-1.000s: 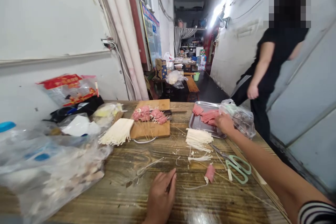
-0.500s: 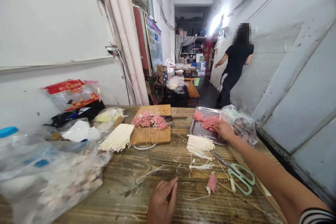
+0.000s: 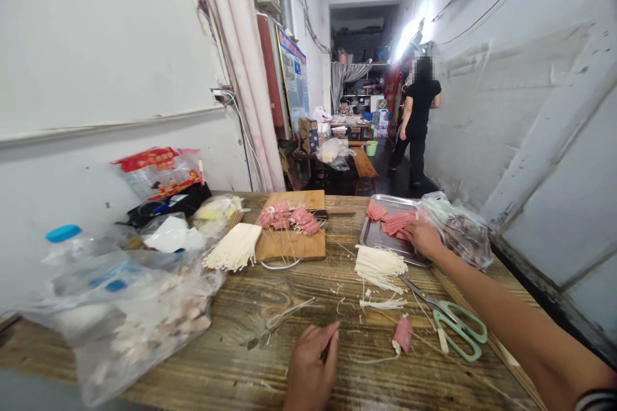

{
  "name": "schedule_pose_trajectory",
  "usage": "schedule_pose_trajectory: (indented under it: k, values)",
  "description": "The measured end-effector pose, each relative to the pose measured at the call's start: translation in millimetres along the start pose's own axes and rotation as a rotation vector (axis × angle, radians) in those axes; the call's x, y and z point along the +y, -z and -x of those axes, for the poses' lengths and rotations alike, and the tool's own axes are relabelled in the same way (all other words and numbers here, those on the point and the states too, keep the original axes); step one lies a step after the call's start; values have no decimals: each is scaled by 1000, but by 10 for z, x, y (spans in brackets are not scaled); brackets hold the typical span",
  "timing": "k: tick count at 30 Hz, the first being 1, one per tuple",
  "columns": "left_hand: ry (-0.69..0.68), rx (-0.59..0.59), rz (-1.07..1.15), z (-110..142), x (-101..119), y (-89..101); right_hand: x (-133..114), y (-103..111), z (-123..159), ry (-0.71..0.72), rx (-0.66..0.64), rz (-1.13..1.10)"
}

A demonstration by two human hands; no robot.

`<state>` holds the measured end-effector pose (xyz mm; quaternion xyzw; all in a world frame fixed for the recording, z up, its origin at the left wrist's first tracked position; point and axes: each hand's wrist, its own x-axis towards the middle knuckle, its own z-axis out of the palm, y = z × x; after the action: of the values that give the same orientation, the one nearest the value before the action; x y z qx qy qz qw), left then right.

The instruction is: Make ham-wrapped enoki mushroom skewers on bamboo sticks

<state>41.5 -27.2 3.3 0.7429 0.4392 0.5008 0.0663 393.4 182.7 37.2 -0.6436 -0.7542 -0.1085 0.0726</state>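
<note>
My right hand (image 3: pixel 424 237) reaches out to the metal tray (image 3: pixel 370 236) and rests its fingers on the pink meat slices (image 3: pixel 396 222) there; whether it grips a slice I cannot tell. My left hand (image 3: pixel 311 369) lies low on the wooden table (image 3: pixel 231 327) with fingers curled, pinching a thin skewer. A rolled meat piece (image 3: pixel 402 335) lies right of it. White enoki mushroom bundles (image 3: pixel 378 264) lie in front of the tray. Green-handled scissors (image 3: pixel 453 324) lie under my right forearm.
A cutting board (image 3: pixel 294 241) holds finished meat skewers (image 3: pixel 289 218), with more enoki (image 3: pixel 234 247) to its left. Plastic bags (image 3: pixel 130 314) and a blue-capped bottle (image 3: pixel 65 244) crowd the left side. A bag (image 3: pixel 457 225) sits right of the tray. A person in black (image 3: pixel 417 119) walks down the corridor.
The person in black has walked from beside the table far down the corridor. My view has shifted right. My hands have stayed in place.
</note>
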Motion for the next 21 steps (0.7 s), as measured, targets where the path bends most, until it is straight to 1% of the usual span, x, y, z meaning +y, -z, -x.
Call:
schedule_pose_trajectory:
  k: [4,8,11,13,16,21]
  values:
    - [26,-14,10,8,-6,-9,-25,-14,-29,-62,-5,-37]
    - [55,-35,3,22,6,-2,67,23,-44,-138,-41,-74]
    - [55,-43,-15,21,24,9,166,55,-31,-120,-81,-100]
    - [53,-52,-23,18,30,14,199,58,-13,-93,-81,-104]
    - [41,-61,-30,17,29,14,185,35,15,-68,-54,-96]
    - [13,-26,-34,20,20,-2,108,-28,36,-33,-3,-88]
